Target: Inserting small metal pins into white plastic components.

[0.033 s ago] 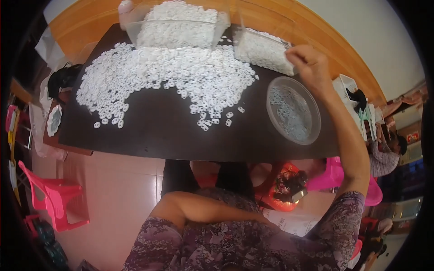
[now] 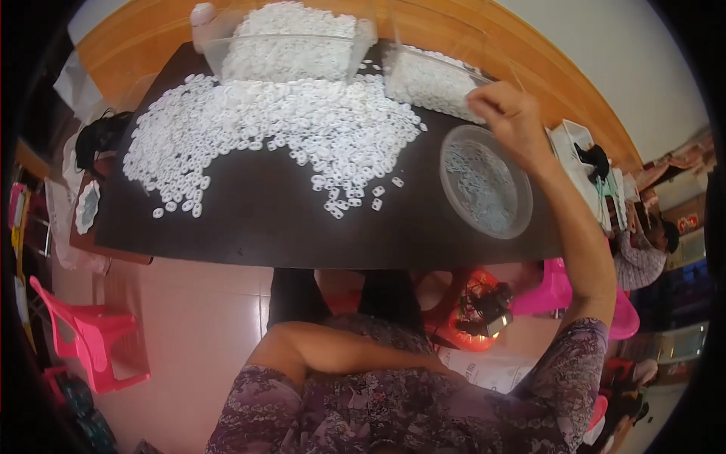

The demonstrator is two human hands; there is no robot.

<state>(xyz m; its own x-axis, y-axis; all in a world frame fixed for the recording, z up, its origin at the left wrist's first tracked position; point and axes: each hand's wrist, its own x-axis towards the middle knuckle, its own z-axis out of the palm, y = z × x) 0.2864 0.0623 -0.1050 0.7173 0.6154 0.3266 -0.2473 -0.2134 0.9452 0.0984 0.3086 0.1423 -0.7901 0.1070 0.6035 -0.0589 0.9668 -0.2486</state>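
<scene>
My right hand [image 2: 508,119] is raised at the right end of a clear plastic box [image 2: 435,89] full of small white pieces. Its fingers are curled together, and whatever they may hold is hidden. Just below that hand stands a round clear tub [image 2: 488,181] with small grey-blue pieces in it. A wide heap of small white plastic pieces with holes [image 2: 280,113] covers much of the dark table. My left forearm [image 2: 355,354] crosses my lap toward the right; the left hand's fingers [image 2: 451,372] cannot be made out against my shirt.
Behind the heap stands a larger clear box [image 2: 291,60] of white pieces, beside a pale pink bottle [image 2: 203,23]. The dark table [image 2: 249,219] has a curved front edge. Pink plastic chairs [image 2: 94,333] and a red patterned stool [image 2: 476,337] with a black device on it are lower down.
The whole view has shifted slightly, so the table things sit a little further left. My right hand is slightly lower by the right box, its fingers still curled.
</scene>
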